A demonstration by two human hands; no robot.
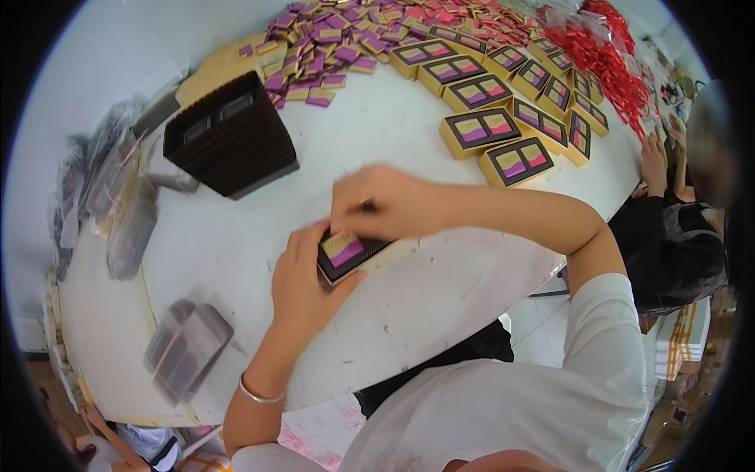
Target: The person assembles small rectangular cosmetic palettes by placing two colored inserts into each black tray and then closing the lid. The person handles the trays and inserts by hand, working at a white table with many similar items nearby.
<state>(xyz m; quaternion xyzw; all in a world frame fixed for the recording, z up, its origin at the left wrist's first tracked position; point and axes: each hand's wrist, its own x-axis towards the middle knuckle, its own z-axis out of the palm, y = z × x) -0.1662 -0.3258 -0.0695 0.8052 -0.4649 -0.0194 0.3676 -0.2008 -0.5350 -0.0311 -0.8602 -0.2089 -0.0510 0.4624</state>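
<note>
On the white table in front of me, my left hand (pixel 303 267) holds a small gold box with a black two-compartment insert (pixel 372 248), thumb and fingers gripping its sides. In the box's left compartment sits a small flat gold-and-purple packet (pixel 343 250). My right hand (pixel 385 203) is over the box, curled and somewhat blurred. Its fingertips are down by the packet's upper edge, and whatever they pinch is hidden. The right compartment is partly covered by that hand.
A tall stack of black inserts (pixel 236 145) stands left. Clear plastic covers (pixel 189 346) lie nearer. Purple packets (pixel 330 35) and pink packets (pixel 472 20) are heaped behind, filled gold boxes (pixel 480 130) at right, beside red ribbons (pixel 602 63). A co-worker's hand (pixel 654 164) rests on the right edge.
</note>
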